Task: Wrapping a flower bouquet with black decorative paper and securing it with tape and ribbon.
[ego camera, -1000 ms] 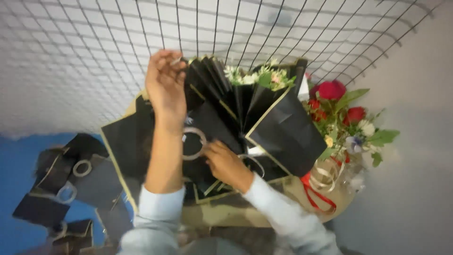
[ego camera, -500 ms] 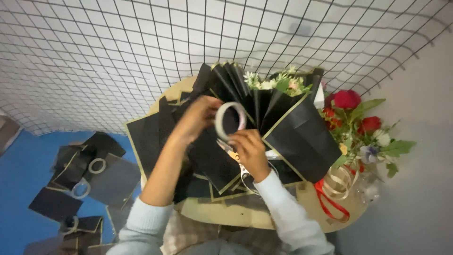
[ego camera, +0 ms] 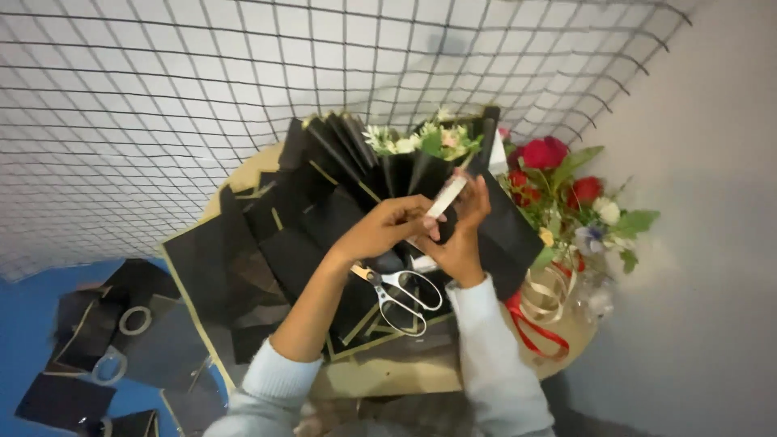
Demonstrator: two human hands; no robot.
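A strip of tape (ego camera: pixel 446 197) was stretched between the two hands above the middle of the round table (ego camera: pixel 380 376), pale and slanting up to the right. The left hand (ego camera: pixel 387 228) pinched its lower end, fingers closed on it; the right hand (ego camera: pixel 463 235) held its upper end between thumb and fingertips. Directly under them lay folded black paper (ego camera: pixel 324 226), fanned in pleats across the table from its left edge to the far side. Scissors (ego camera: pixel 401 295) lay on the paper near the front edge, just below the hands, blades shut. White flowers (ego camera: pixel 421 142) showed behind the pleats at the far edge. Red roses (ego camera: pixel 558 174) stood at the right edge, with red and gold ribbon (ego camera: pixel 538 311) beneath them. Black scraps (ego camera: pixel 73 356) and tape rolls (ego camera: pixel 134 320) lay on the blue floor (ego camera: pixel 24 324) to the left.
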